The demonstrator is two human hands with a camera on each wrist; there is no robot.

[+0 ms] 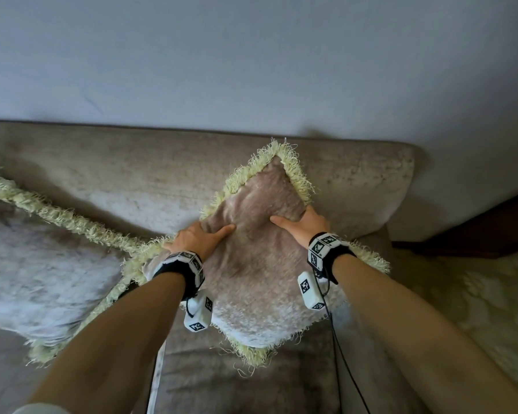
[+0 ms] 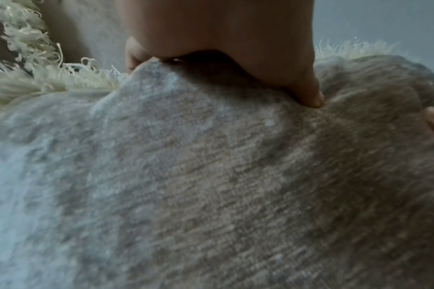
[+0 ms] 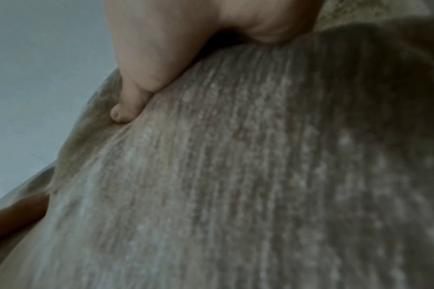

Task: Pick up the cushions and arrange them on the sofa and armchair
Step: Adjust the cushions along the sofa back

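A: Where's the cushion (image 1: 260,264) now?

B: On the sofa (image 1: 102,174), stood on one corner like a diamond. Its top corner leans on the back cushion (image 1: 356,186) and its bottom corner rests on the seat (image 1: 251,383). It's taupe chenille with a pale fringe (image 1: 296,174) round the edge.

A: And the hands?

B: Both are on its upper half. The left hand (image 1: 196,239) grips the left edge, thumb dug into the front face and the other fingers going round behind. The right hand (image 1: 304,225) does the same on the right edge. The fabric dents between the two thumbs, and both wrist views show a thumb pressed into the pile.

A: So which step is this?

B: Placing, I'd say: the cushion is being set or plumped against the backrest, not carried. Next it needs settling so it stays leaning, then both grips let go.

A: Anything around it?

B: A second fringed cushion (image 1: 27,258) lies to the left, its fringe touching this one's left corner, so there's little room that way. To the right is a pale patterned surface (image 1: 461,309) and something dark (image 1: 476,228) beyond the sofa's end; I can't tell whether that's the armchair. The wall (image 1: 251,55) is behind.
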